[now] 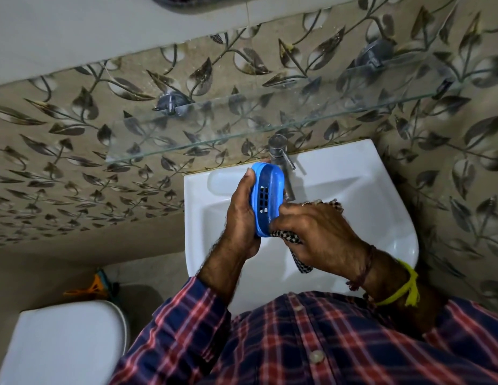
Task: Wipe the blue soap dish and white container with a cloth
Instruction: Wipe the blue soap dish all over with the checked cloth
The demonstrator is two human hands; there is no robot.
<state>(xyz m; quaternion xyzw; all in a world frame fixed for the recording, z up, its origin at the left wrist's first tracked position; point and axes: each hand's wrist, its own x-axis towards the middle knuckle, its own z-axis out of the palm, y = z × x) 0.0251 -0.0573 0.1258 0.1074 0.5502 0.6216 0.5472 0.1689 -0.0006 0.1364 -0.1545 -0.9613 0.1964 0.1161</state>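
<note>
Soap dish (267, 198) over the sink (381, 218) — I see left hand (242, 218) gripping it, right hand (317, 234) clutching the checked cloth (297, 259) against it.

Left hand (242, 215) grips blue soap dish (267, 195) upright over white sink (381, 195); right hand (320, 232) presses checked cloth (290, 240) against its lower end.

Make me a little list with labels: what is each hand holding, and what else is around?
left hand: holds the soap dish on its edge, above the sink
right hand: grips a checked cloth against the dish's lower end
tap: behind the dish
glass shelf: on the wall above the sink
toilet: lower left
white container: not seen
</note>
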